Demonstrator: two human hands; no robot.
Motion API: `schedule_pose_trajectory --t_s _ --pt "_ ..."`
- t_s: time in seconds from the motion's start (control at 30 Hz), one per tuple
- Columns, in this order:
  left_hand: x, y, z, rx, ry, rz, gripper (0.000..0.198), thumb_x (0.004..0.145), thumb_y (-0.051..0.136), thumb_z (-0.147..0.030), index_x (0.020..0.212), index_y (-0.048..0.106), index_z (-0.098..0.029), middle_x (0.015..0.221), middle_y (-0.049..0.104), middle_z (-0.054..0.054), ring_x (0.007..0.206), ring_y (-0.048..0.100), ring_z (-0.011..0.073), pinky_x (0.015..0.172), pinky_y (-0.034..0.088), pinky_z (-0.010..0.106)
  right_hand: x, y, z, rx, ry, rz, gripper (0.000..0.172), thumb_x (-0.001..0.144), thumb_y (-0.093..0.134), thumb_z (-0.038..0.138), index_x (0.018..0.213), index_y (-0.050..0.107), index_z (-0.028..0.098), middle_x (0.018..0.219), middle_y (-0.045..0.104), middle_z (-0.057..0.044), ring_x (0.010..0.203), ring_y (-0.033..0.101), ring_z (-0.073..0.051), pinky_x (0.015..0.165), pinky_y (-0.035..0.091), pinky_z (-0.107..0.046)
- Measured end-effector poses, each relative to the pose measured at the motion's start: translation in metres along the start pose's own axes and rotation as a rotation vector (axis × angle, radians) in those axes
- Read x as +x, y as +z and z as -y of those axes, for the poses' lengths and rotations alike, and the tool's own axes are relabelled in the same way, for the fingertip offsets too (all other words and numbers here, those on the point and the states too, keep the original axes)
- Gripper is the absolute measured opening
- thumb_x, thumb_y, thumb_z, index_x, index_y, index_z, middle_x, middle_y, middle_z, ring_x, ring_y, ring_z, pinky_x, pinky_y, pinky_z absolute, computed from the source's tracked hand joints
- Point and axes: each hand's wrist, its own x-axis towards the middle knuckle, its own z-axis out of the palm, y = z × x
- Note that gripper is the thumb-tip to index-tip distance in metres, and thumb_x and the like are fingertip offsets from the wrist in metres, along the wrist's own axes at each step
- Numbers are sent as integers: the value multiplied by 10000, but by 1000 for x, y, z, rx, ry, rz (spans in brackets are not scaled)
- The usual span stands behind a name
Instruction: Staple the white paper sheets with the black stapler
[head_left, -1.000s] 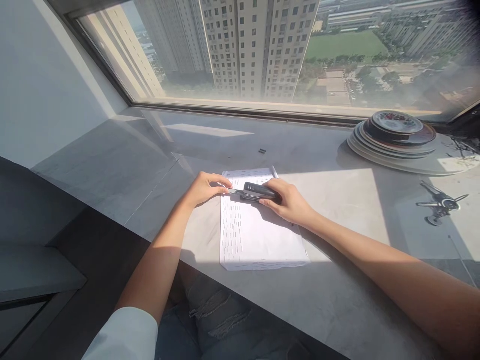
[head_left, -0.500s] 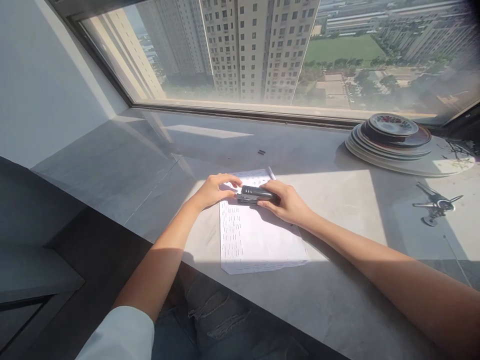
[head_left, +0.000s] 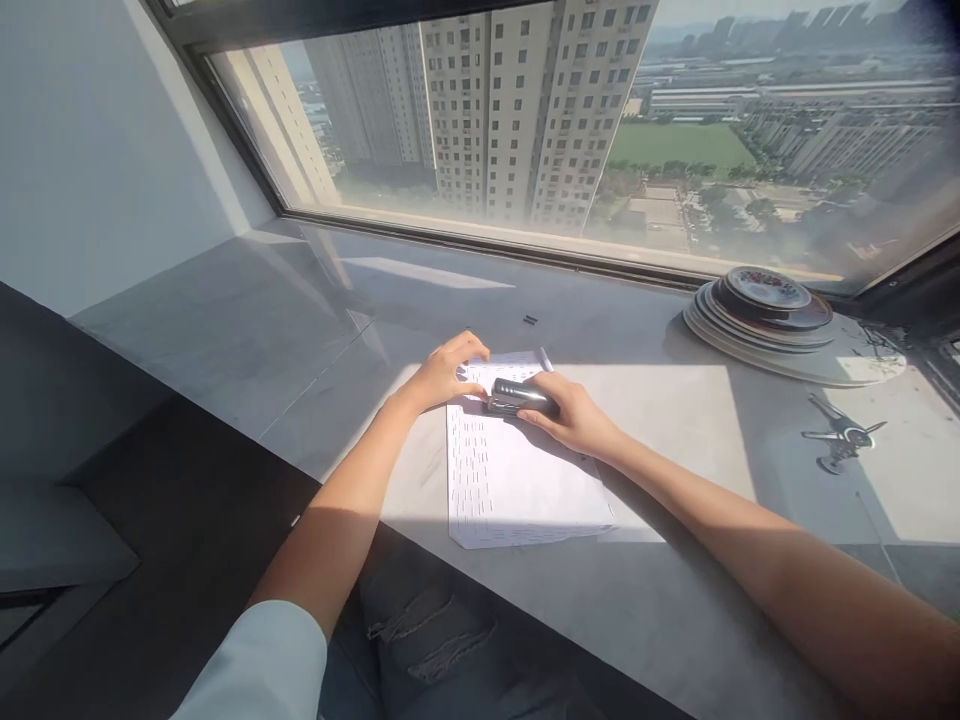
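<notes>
A black stapler (head_left: 510,394) is in my right hand (head_left: 574,412), whose fingers and thumb wrap round its rear half. Its front end points left over a stack of white paper (head_left: 536,485). My left hand (head_left: 450,372) is just left of that front end, thumb and fingers apart in a C shape. The left thumb tip is close to the stapler's nose; whether they touch I cannot tell. Rows of short dark staple-like dashes run down the paper's left side, with more near its top edge. The upper right corner of the paper curls up.
Two small dark strips (head_left: 530,320) lie on the grey counter (head_left: 645,470) beyond the paper. At the back right, a stack of plates (head_left: 761,315) stands by the window. A metal three-armed object (head_left: 844,435) lies nearer, at the right. The counter's front edge slants across below the paper.
The left fingers have lifted and spread wider from the thumb near the stapler's nose. My right hand still holds the stapler, now tilted slightly. The camera view has shifted a little.
</notes>
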Motion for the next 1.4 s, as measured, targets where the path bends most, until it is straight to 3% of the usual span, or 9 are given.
schedule_pose_trajectory --t_s 0.13,0.37,0.5,0.6,0.8,0.93,1.0,1.17,1.4 --pt "-9 -22 36 -16 -123 -384 248 1008 697 -443 915 674 -215 983 611 50 829 561 192 896 497 347 0 -9 -1 -63 21 18 259 1010 670 476 1036 615 224 972 689 -71 888 619 -260 802 482 -389" --pt "-16 -30 71 -41 -371 -744 540 1083 480 -597 715 628 -231 793 525 52 773 529 225 817 462 350 -15 -72 -35 -60 115 232 556 961 633 764 1020 662 212 959 691 -58 811 618 -237 712 513 -360" --pt "-14 -30 78 -185 -456 -880 529 1096 484 -507 638 504 -243 677 429 7 668 438 194 699 384 324 -3 -92 -64 -13 139 -27 670 1080 325 770 1273 674 231 1317 683 -158 1169 666 -304 927 586 -431" --pt "-14 -30 78 -367 -540 -917 589 1069 567 -449 571 324 -250 591 270 -32 573 283 154 585 258 314 26 -72 -78 -201 81 74 698 1048 432 776 1416 641 221 1545 580 -201 1415 568 -361 1161 502 -531" --pt "-15 -36 59 -882 -525 -1058 586 982 670 -269 578 248 -223 584 173 -66 498 177 93 488 151 274 83 -10 -99 -537 182 328 1020 1030 218 836 1745 268 110 1843 69 -176 1707 36 -407 1361 205 -621" --pt "-26 -59 54 -1357 -295 -995 546 1024 557 -260 627 186 -210 611 163 -70 464 177 77 456 205 233 114 9 -103 -606 284 390 1018 1050 154 804 1761 192 76 1835 47 -192 1710 28 -367 1385 121 -566" --pt "-37 -72 58 -1456 -181 -1057 535 1069 475 -282 639 167 -203 607 171 -63 461 176 83 449 222 227 130 20 -95 -618 289 410 1008 1063 132 785 1758 181 58 1833 34 -197 1713 18 -342 1389 87 -548" --pt "-59 -96 68 -1464 -31 -1322 574 1149 326 -348 634 128 -190 603 125 -53 470 109 108 432 236 228 169 59 -60 -548 157 481 917 1098 168 728 1775 152 109 1838 -15 -148 1716 -11 -334 1366 35 -646" --pt "-63 -97 65 -1463 -54 -1199 612 1155 300 -376 606 111 -179 601 68 -53 473 53 111 428 212 241 194 92 -27 -456 -28 513 864 1117 269 657 1784 133 125 1834 -39 -95 1714 -12 -360 1369 -23 -637"
